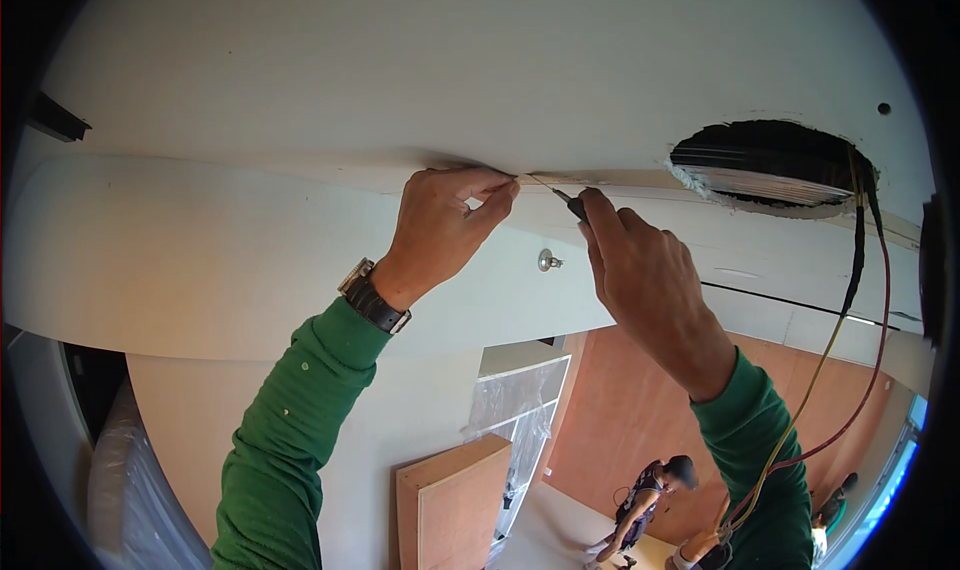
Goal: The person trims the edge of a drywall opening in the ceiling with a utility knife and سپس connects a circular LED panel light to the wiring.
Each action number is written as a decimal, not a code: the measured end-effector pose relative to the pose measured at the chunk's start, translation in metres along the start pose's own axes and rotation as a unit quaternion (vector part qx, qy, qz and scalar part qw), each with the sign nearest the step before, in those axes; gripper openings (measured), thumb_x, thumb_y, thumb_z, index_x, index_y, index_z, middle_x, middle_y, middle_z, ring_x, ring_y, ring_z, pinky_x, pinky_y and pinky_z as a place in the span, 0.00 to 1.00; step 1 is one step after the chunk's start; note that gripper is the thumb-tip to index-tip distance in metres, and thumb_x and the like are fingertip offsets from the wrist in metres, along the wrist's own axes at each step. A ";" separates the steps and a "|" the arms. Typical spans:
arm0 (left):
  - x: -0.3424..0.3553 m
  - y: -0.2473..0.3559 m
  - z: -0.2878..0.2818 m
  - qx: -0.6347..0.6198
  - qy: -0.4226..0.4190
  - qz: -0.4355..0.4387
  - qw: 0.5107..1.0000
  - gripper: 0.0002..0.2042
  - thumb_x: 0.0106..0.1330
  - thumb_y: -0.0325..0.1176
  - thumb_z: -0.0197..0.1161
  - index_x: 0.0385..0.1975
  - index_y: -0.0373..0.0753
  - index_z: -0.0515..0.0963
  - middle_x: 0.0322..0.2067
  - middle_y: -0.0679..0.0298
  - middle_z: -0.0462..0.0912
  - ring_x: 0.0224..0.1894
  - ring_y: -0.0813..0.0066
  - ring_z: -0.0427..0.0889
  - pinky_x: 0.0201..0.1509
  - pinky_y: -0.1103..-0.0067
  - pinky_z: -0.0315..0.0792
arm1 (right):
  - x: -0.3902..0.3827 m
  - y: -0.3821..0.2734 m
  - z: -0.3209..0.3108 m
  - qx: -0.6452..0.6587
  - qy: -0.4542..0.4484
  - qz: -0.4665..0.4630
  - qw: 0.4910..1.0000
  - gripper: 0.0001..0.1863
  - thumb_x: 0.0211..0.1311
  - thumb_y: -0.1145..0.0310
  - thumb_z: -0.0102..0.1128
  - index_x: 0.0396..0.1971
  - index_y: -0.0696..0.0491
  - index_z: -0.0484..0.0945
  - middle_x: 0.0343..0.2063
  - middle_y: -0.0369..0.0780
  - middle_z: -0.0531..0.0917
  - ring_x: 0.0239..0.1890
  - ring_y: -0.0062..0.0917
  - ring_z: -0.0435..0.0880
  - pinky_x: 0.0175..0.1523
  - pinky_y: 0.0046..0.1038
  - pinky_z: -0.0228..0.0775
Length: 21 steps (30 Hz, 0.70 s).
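Note:
Both my arms, in green sleeves, reach up to the seam (580,178) where the ceiling meets a pale curved panel. My left hand (440,220), with a watch (372,295) at its wrist, pinches thumb and forefinger together at the seam. Anything between those fingertips is too small to make out. In my right hand (650,280) is a slim screwdriver (572,204) with a dark handle and a thin shaft. Its tip points left at the seam, close beside my left fingertips; whether it touches there I cannot tell.
Right of my hands, a ragged hole (770,175) opens in the ceiling, with red and yellow wires (880,340) hanging from it. A sprinkler head (549,260) juts out between my hands. Below stand a wooden panel (455,505), a plastic-wrapped shelf (520,390) and a person (640,510).

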<state>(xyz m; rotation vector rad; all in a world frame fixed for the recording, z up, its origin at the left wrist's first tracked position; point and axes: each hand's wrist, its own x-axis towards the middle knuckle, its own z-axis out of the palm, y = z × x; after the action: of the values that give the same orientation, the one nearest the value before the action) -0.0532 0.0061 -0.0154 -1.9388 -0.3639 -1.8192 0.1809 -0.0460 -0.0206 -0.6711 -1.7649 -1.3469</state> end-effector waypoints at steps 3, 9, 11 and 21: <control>0.000 -0.001 0.003 0.011 0.006 0.021 1.000 0.07 0.66 0.28 0.70 0.38 0.31 0.87 0.30 0.58 0.90 0.33 0.74 0.87 0.38 0.79 0.78 | -0.001 0.007 0.012 0.060 0.027 -0.011 0.998 0.10 0.70 0.73 0.58 0.47 0.59 0.71 0.19 0.46 0.79 0.16 0.43 0.82 0.20 0.41 0.75; -0.003 0.000 0.013 0.019 0.037 0.068 0.997 0.05 0.65 0.27 0.70 0.37 0.33 0.87 0.30 0.61 0.90 0.33 0.74 0.87 0.43 0.78 0.75 | 0.010 0.009 0.006 0.063 -0.021 -0.012 0.998 0.10 0.70 0.73 0.58 0.46 0.59 0.72 0.20 0.49 0.80 0.16 0.44 0.82 0.22 0.40 0.78; -0.003 0.000 0.016 -0.017 0.032 0.041 0.998 0.05 0.65 0.26 0.70 0.37 0.33 0.87 0.30 0.62 0.90 0.34 0.73 0.87 0.46 0.78 0.74 | 0.006 -0.001 0.002 -0.090 -0.022 -0.032 0.995 0.11 0.69 0.73 0.58 0.47 0.59 0.73 0.20 0.48 0.80 0.17 0.42 0.83 0.22 0.38 0.79; -0.008 -0.015 0.024 -0.002 0.061 0.071 0.996 0.06 0.64 0.24 0.70 0.39 0.31 0.85 0.36 0.59 0.90 0.38 0.73 0.88 0.44 0.78 0.79 | 0.013 0.012 0.003 -0.035 -0.047 -0.051 0.997 0.17 0.64 0.73 0.58 0.53 0.59 0.75 0.20 0.44 0.81 0.19 0.36 0.86 0.25 0.36 0.81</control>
<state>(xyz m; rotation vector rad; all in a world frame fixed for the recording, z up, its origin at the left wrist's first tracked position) -0.0400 0.0318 -0.0219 -1.7977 -0.1785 -1.8352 0.1823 -0.0401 -0.0041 -0.7003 -1.8554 -1.4737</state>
